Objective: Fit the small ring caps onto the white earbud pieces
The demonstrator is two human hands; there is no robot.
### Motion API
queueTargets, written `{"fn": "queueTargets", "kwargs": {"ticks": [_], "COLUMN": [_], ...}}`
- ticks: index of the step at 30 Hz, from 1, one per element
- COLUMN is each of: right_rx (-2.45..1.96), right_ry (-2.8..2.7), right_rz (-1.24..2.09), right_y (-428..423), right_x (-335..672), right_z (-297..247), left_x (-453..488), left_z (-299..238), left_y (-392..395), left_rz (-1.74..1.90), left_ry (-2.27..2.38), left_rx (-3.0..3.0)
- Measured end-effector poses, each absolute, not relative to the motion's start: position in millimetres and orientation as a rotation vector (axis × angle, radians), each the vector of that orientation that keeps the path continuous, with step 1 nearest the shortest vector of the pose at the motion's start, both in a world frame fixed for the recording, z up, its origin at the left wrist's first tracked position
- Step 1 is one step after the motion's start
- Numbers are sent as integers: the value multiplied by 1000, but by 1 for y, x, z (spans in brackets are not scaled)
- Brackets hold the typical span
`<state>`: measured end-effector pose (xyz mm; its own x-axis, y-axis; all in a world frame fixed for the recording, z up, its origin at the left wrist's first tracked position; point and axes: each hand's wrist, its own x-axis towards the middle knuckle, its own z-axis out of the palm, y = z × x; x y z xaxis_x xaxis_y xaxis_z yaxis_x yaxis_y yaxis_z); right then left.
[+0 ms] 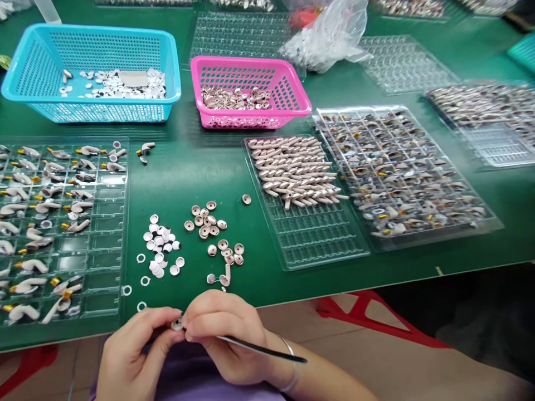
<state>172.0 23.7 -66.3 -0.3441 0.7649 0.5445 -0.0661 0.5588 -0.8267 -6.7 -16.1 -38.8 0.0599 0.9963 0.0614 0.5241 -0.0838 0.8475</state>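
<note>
My left hand (131,351) and my right hand (228,334) meet at the table's near edge, both pinching a small round cap piece (178,324) between their fingertips. My right hand also grips a thin black tool (261,350) that sticks out past my wrist. Just beyond my hands lie loose beige caps (211,228), white discs (161,250), a few thin white rings (142,281) and one earbud-like stem part (223,277) on the green table (196,167).
A clear tray (106,245) at the left holds assembled earbud shells. Clear trays of stems (317,245) and of mixed parts (480,225) sit at the right. A blue basket (173,67) with discs and a pink basket (298,94) with caps stand behind. A plastic bag (334,33) lies far back.
</note>
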Motion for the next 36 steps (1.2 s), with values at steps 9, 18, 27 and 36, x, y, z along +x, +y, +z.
{"fn": "queueTargets", "kwargs": {"ticks": [9,18,27,36], "right_rx": [-644,-675,-669,-851], "right_ry": [-1655,-1598,-1657,-1743], "right_rz": [987,990,981,963], "right_y": [22,21,21,48], "right_x": [170,169,166,192], "right_z": [-65,-65,-67,-24], "left_x": [-4,-7,-5,-11], "left_z": [-43,-45,-46,-53], "left_y": [-17,-18,-19,-23], "left_rz": [938,938,937,960], "left_ry": [1559,1596,1635,1641], "left_rx": [1712,1653,1670,1494]}}
